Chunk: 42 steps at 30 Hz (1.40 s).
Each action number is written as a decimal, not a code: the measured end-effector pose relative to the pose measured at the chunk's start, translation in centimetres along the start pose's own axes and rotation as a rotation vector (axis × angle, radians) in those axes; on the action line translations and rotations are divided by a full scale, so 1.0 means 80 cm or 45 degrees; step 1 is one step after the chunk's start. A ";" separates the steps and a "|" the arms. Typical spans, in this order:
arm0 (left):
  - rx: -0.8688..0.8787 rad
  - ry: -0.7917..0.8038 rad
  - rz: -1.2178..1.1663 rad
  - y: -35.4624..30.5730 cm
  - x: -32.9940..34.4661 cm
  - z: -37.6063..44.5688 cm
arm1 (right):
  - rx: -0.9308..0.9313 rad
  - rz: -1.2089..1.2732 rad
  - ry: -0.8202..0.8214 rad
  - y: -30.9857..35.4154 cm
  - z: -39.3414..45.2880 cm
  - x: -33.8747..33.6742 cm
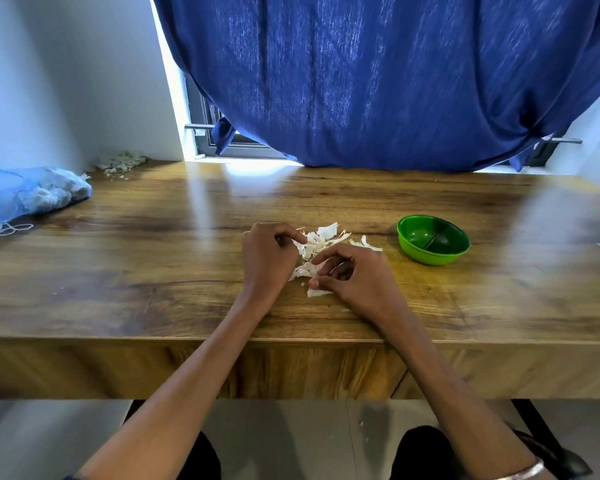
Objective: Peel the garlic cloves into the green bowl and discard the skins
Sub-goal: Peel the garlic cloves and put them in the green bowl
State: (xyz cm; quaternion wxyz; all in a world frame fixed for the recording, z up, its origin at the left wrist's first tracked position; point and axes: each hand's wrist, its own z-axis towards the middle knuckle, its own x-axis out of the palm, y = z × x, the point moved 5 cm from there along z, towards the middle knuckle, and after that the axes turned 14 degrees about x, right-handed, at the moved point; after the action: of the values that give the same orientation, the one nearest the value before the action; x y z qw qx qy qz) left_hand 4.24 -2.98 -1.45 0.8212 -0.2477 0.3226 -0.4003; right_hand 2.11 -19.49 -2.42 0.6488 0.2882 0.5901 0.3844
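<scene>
Nearest the lens, two bare forearms reach up from the bottom of the frame onto the wooden bench (118,258). The right hand (355,277) lies at the lower right of a heap of white garlic skins (321,242) in the middle of the frame, its thumb and curled fingers pinching a white scrap at the heap's near edge. The left hand (269,252) sits at the heap's left side, fingers curled with the tips at the skins; whether it grips a piece I cannot tell. No whole clove can be made out between the hands.

Right of the heap, apart from both hands, stands the green bowl (433,242); its inside looks bare green.

At the upper left of the frame a blue mesh bag (32,194) lies on the bench, with another small pile of skins (120,162) in the corner behind it. A blue curtain (378,81) hangs across the top.
</scene>
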 end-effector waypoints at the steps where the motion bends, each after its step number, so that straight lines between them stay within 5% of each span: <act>1: 0.001 0.007 0.007 0.000 0.000 0.000 | 0.011 0.028 -0.030 -0.001 0.001 -0.003; 7: 0.040 0.036 -0.004 -0.009 -0.005 -0.002 | -0.052 0.019 -0.381 -0.005 -0.002 -0.025; 14: 0.188 0.290 0.166 -0.014 -0.006 -0.013 | 0.024 -0.217 -0.099 -0.021 -0.015 -0.030; 21: 0.288 0.569 0.393 -0.012 0.005 -0.028 | -0.007 -0.019 -0.396 -0.017 0.016 -0.044; 31: 0.320 0.427 0.302 -0.011 0.002 -0.019 | -0.132 -0.006 -0.677 -0.016 0.026 -0.049; 38: 0.335 0.201 0.062 -0.018 0.003 -0.007 | -0.218 0.080 -0.437 0.001 0.023 -0.024; 42: 0.010 0.086 -0.264 -0.013 0.016 0.010 | -0.170 0.193 -0.418 0.008 0.027 -0.012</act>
State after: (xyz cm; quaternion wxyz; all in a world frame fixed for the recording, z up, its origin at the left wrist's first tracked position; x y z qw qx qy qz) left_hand 4.91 -4.53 -0.66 0.7649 -0.2629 0.3212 -0.4926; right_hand 4.13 -19.79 -1.09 0.7232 0.3468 0.4263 0.4184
